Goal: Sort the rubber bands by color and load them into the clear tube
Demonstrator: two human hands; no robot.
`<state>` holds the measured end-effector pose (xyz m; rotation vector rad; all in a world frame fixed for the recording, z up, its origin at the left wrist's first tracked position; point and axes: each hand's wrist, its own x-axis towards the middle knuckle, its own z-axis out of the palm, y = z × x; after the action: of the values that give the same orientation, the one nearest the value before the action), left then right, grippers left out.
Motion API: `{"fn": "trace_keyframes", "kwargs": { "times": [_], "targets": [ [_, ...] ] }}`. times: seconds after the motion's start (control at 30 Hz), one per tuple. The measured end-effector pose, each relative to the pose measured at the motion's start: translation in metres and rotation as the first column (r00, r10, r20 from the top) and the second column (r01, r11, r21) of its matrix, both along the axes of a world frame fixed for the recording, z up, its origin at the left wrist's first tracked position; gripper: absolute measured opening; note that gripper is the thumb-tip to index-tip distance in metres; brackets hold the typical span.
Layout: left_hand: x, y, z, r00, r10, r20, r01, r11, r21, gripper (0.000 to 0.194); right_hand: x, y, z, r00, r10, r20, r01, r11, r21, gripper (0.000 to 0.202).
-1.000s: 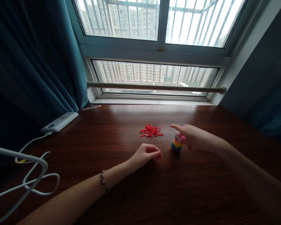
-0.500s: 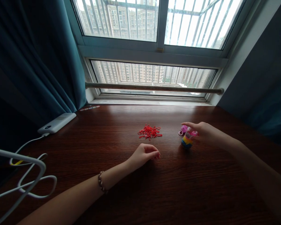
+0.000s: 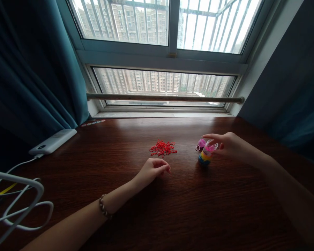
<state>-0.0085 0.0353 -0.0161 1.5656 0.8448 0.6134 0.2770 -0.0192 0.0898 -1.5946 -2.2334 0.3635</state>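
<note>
A small clear jar [image 3: 205, 158] with layers of pink, yellow and blue stands on the wooden table, leaning slightly in the view. My right hand [image 3: 226, 143] is at its upper right side, index finger stretched past the rim and the fingers apart. Behind the jar lies a pink lid [image 3: 201, 143] with a pale ring-shaped loop. My left hand [image 3: 153, 172] rests on the table, thumb and fingertips pressed together; whatever may be between them is hidden. Just beyond it is a loose pile of small red pin-like clips [image 3: 163, 148].
A white power bank [image 3: 53, 142] lies at the left by the blue curtain [image 3: 39, 69], with a looped white cable [image 3: 28, 228] in front. A metal bar [image 3: 164, 98] crosses before the window. The brown table [image 3: 188, 212] extends toward me.
My right hand has shifted a little rightward from the jar, so more of its rim shows. The whole view has slid slightly; the left hand stays below the red pile.
</note>
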Motion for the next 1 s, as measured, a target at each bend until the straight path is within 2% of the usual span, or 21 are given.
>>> {"fn": "trace_keyframes", "kwargs": {
  "times": [0.17, 0.23, 0.3, 0.33, 0.4, 0.47, 0.5, 0.53, 0.6, 0.67, 0.7, 0.77, 0.83, 0.87, 0.93, 1.0],
  "targets": [
    [-0.004, 0.006, 0.007, 1.000, 0.022, -0.016, -0.021, 0.999, 0.045, 0.025, 0.001, -0.009, 0.014, 0.997, -0.050, -0.052, 0.053, 0.997, 0.056, 0.041],
    [-0.009, 0.013, 0.011, 0.998, 0.065, -0.017, -0.063, 0.991, 0.117, 0.026, -0.013, -0.016, 0.016, 0.984, -0.082, -0.160, 0.098, 0.991, 0.094, 0.035],
    [-0.016, 0.025, 0.010, 0.988, 0.156, -0.004, -0.150, 0.959, 0.242, 0.026, -0.038, -0.021, 0.007, 0.929, -0.084, -0.361, 0.138, 0.982, 0.128, 0.026],
    [-0.020, 0.032, 0.008, 0.977, 0.211, 0.001, -0.200, 0.926, 0.319, 0.028, -0.054, -0.021, -0.003, 0.875, -0.063, -0.479, 0.159, 0.974, 0.163, 0.022],
    [-0.027, 0.047, -0.002, 0.949, 0.309, -0.058, -0.237, 0.824, 0.515, 0.032, -0.085, -0.013, -0.033, 0.834, 0.025, -0.551, 0.123, 0.966, 0.230, 0.020],
    [-0.032, 0.061, -0.017, 0.908, 0.382, -0.173, -0.165, 0.706, 0.689, 0.042, -0.111, 0.008, -0.070, 0.885, 0.096, -0.455, 0.049, 0.954, 0.297, 0.020],
    [-0.033, 0.067, -0.025, 0.872, 0.427, -0.241, -0.122, 0.664, 0.738, 0.048, -0.121, 0.023, -0.088, 0.907, 0.088, -0.413, 0.051, 0.948, 0.314, 0.022],
    [-0.034, 0.072, -0.032, 0.831, 0.455, -0.319, -0.062, 0.648, 0.759, 0.055, -0.128, 0.039, -0.104, 0.926, 0.037, -0.375, 0.093, 0.942, 0.323, 0.024],
    [-0.034, 0.078, -0.042, 0.771, 0.456, -0.444, 0.048, 0.655, 0.754, 0.064, -0.137, 0.072, -0.127, 0.960, -0.119, -0.254, 0.190, 0.943, 0.274, 0.035],
    [-0.033, 0.077, -0.043, 0.782, 0.381, -0.492, 0.132, 0.671, 0.729, 0.067, -0.142, 0.100, -0.139, 0.962, -0.234, -0.143, 0.260, 0.944, 0.203, 0.046],
    [-0.032, 0.076, -0.041, 0.810, 0.324, -0.489, 0.158, 0.682, 0.714, 0.066, -0.143, 0.109, -0.141, 0.964, -0.244, -0.100, 0.260, 0.947, 0.190, 0.047],
    [-0.031, 0.071, -0.032, 0.882, 0.198, -0.427, 0.171, 0.710, 0.683, 0.059, -0.144, 0.120, -0.142, 0.979, -0.200, -0.040, 0.204, 0.960, 0.191, 0.044],
    [-0.032, 0.068, -0.024, 0.945, 0.062, -0.321, 0.166, 0.755, 0.634, 0.047, -0.144, 0.122, -0.140, 0.995, -0.095, -0.003, 0.094, 0.974, 0.206, 0.038],
    [-0.032, 0.067, -0.022, 0.966, 0.035, -0.257, 0.135, 0.777, 0.615, 0.041, -0.144, 0.122, -0.139, 0.999, -0.036, 0.008, 0.034, 0.978, 0.208, 0.036],
    [-0.034, 0.068, -0.021, 0.990, 0.058, -0.132, 0.028, 0.821, 0.570, 0.037, -0.143, 0.119, -0.138, 0.997, 0.078, 0.003, -0.077, 0.974, 0.212, 0.033],
    [-0.036, 0.072, -0.024, 0.989, 0.144, -0.036, -0.104, 0.847, 0.521, 0.037, -0.144, 0.115, -0.137, 0.988, 0.145, -0.046, -0.131, 0.966, 0.223, 0.031]
  ]
}}
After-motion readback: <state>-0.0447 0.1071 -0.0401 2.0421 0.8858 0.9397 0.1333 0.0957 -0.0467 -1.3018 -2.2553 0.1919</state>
